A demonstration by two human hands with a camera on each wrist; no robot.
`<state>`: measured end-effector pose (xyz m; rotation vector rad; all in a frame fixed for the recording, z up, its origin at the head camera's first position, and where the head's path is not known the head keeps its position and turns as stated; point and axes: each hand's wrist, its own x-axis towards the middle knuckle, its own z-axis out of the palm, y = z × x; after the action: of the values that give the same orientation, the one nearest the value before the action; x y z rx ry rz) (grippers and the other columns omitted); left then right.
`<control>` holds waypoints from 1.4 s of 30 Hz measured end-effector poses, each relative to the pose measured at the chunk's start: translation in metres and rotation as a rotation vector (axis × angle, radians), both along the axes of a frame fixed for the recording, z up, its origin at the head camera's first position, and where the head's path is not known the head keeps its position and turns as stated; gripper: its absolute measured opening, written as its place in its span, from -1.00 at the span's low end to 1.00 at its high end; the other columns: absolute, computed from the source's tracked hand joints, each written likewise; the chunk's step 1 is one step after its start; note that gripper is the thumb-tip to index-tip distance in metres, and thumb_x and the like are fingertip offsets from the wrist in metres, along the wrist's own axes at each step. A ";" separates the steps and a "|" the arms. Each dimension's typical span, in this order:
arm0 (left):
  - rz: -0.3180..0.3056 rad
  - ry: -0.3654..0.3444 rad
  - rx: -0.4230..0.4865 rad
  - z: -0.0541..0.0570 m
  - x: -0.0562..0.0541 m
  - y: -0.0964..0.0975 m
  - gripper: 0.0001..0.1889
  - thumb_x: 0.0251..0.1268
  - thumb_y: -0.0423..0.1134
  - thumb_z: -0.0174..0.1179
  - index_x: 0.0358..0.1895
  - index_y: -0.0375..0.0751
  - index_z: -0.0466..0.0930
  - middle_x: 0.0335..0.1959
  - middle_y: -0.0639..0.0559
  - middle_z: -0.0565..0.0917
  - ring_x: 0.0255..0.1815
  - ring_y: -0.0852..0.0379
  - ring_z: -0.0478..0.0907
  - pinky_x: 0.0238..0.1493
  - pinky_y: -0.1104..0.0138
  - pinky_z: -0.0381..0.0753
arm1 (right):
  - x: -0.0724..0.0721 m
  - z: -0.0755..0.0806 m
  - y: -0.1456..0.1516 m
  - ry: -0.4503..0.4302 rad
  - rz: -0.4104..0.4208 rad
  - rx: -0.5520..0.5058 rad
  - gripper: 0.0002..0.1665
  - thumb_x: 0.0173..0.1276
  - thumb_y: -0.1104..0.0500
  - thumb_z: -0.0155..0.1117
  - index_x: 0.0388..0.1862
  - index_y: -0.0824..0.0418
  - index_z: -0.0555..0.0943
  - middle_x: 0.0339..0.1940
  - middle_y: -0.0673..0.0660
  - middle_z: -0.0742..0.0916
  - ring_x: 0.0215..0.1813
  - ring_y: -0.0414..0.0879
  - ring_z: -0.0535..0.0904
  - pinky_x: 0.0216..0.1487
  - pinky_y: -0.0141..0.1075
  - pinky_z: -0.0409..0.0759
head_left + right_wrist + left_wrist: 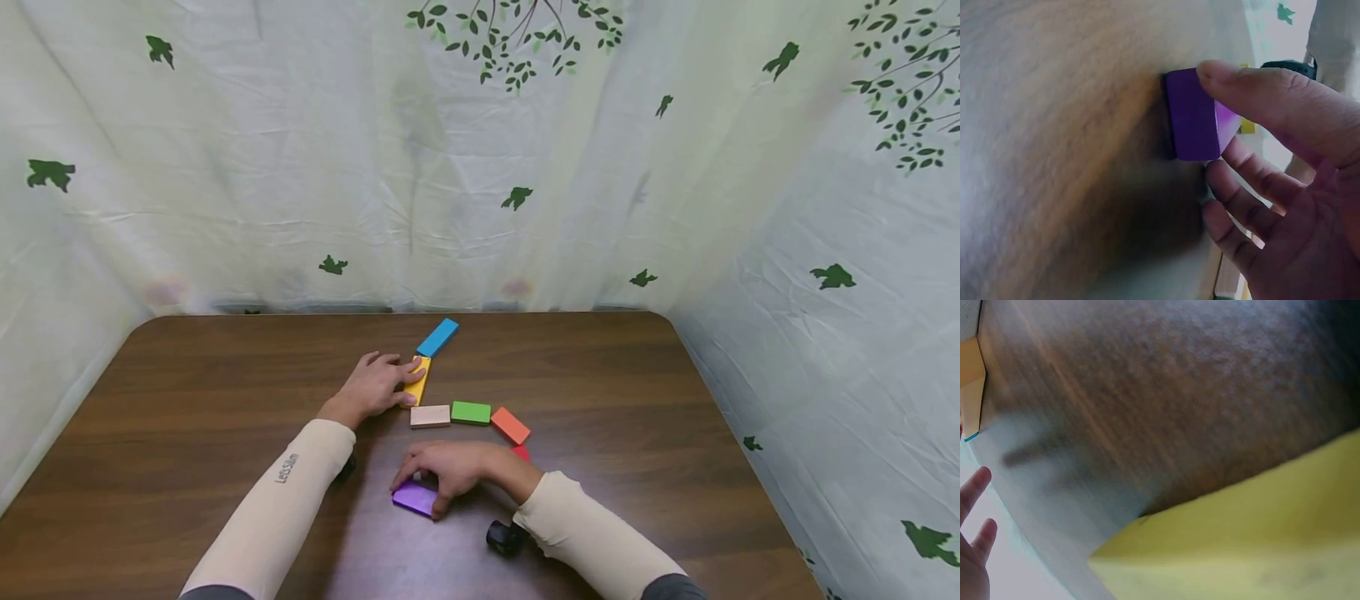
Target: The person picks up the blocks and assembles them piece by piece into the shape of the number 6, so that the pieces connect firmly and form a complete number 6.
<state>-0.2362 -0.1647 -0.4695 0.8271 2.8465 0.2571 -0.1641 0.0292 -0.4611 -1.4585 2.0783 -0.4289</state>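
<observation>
My left hand (372,385) pinches a yellow block (418,385) lengthwise on the table, thumb near its close end and fingers at its far end. In the left wrist view, two fingertips (985,537) stretch out off the block. Closer to me, my right hand (459,467) grips a purple block (414,497) between thumb and fingers. The right wrist view has the thumb against one edge of that purple block (1192,115); other fingers curve beyond it. A blue block (438,337) lies at the yellow block's far end, and a beige block (430,417) near its close end.
A green block (471,413), an orange block (511,426) and a partly hidden red block (522,452) continue rightward from the beige one. They lie on a brown wooden table (225,400), with a leaf-printed white curtain (300,167) behind.
</observation>
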 end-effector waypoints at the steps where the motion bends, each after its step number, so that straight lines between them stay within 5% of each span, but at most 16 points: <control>1: -0.001 0.001 -0.001 0.000 0.000 0.000 -0.42 0.24 0.01 0.23 0.32 -0.08 0.44 0.39 -0.05 0.37 0.36 -0.30 0.26 0.33 -0.24 0.05 | -0.001 0.000 0.002 -0.007 -0.006 0.003 -0.27 -0.03 0.19 0.59 0.21 0.03 0.59 0.04 -0.04 0.56 -0.02 -0.33 0.42 0.00 -0.62 0.31; 26: 0.008 -0.012 -0.001 0.001 0.000 0.001 -0.41 0.24 0.01 0.24 0.33 -0.08 0.43 0.40 -0.06 0.36 0.36 -0.31 0.25 0.33 -0.24 0.04 | -0.014 0.005 0.031 -0.038 -0.100 0.024 -0.38 0.04 0.33 0.49 0.14 0.07 0.61 0.07 -0.07 0.56 0.05 -0.26 0.45 0.10 -0.55 0.35; 42: -0.002 0.000 0.005 0.002 0.003 0.001 -0.40 0.23 0.01 0.24 0.32 -0.10 0.44 0.39 -0.05 0.36 0.35 -0.30 0.27 0.33 -0.23 0.07 | -0.021 0.005 0.042 -0.076 -0.195 -0.013 -0.57 0.04 0.26 0.55 -0.05 0.15 0.68 -0.15 -0.08 0.64 -0.19 -0.24 0.50 -0.15 -0.54 0.45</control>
<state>-0.2335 -0.1634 -0.4676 0.8308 2.8464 0.2642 -0.1848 0.0708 -0.4566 -1.2320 2.1677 -0.5658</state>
